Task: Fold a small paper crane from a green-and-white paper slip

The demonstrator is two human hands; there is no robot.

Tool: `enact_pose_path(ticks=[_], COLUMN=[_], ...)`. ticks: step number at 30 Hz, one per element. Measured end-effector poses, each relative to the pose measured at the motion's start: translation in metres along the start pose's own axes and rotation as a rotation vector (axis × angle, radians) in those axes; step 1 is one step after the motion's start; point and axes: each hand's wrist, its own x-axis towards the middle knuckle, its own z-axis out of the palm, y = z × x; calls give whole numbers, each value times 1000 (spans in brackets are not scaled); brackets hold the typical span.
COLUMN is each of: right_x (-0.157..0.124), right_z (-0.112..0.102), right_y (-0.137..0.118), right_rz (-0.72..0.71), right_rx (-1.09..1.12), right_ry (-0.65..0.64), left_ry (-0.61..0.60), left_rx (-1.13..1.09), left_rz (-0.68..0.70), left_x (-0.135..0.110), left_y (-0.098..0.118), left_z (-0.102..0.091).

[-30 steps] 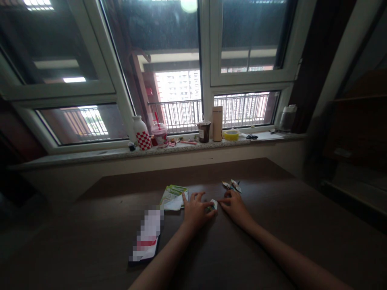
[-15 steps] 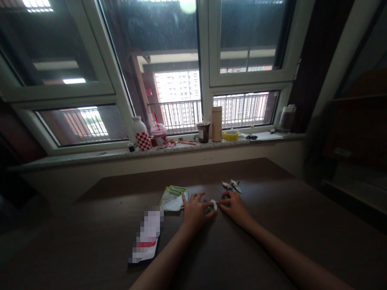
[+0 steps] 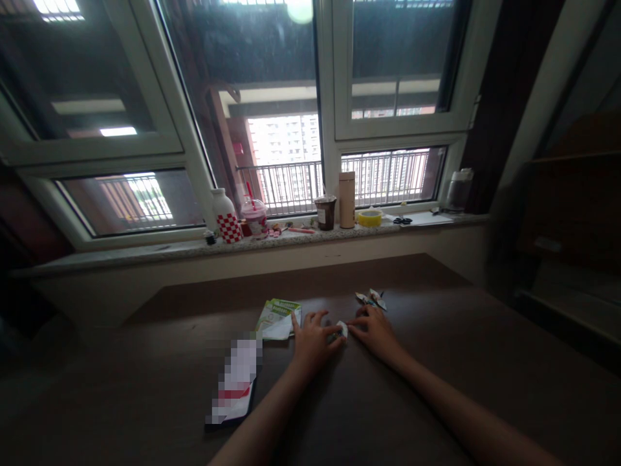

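Observation:
A small folded piece of printed paper [image 3: 343,328], pale with dark and coloured patches, lies on the brown table between my hands. My left hand [image 3: 314,338] pinches its left side between thumb and a finger, while the other fingers spread toward the cards. From the right, my right hand [image 3: 374,331] meets the paper's right edge with thumb and forefinger close together. Just beyond that hand are several folded paper pieces [image 3: 374,299]. Green and white printed paper sheets [image 3: 277,316] lie overlapping by my left fingertips, with a white triangular flap on top.
A dark-edged flat object [image 3: 237,382], its surface blurred out, lies left of my left forearm. Along the windowsill stand a checkered bottle [image 3: 228,219], a pink drink cup [image 3: 255,220], a dark cup [image 3: 325,212], a tan flask [image 3: 347,200], yellow tape [image 3: 369,218] and scissors [image 3: 402,221].
Both hands stay nearly where they were on the small paper, with only slight finger movement. The view has shifted a touch.

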Motion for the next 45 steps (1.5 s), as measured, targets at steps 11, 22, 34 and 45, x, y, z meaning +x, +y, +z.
enact_pose_path(ticks=[11,22,34,45], right_x=[4,-1,-7,-10], right_z=[-2,-6,-7,-8], right_y=[-8,-10,-6,-1], right_rz=[9,-11,-59,-83], right_rx=[-67,-47,-24,32], right_ry=[-20,-64,-111,-122], left_ry=[2,16,25,9], left_rx=[22,12,8,3], left_rz=[-4,-4,-5,-9], left_x=[-1,-1,-1,-2], left_y=[1,0,0,1], left_z=[-1,2,3,1])
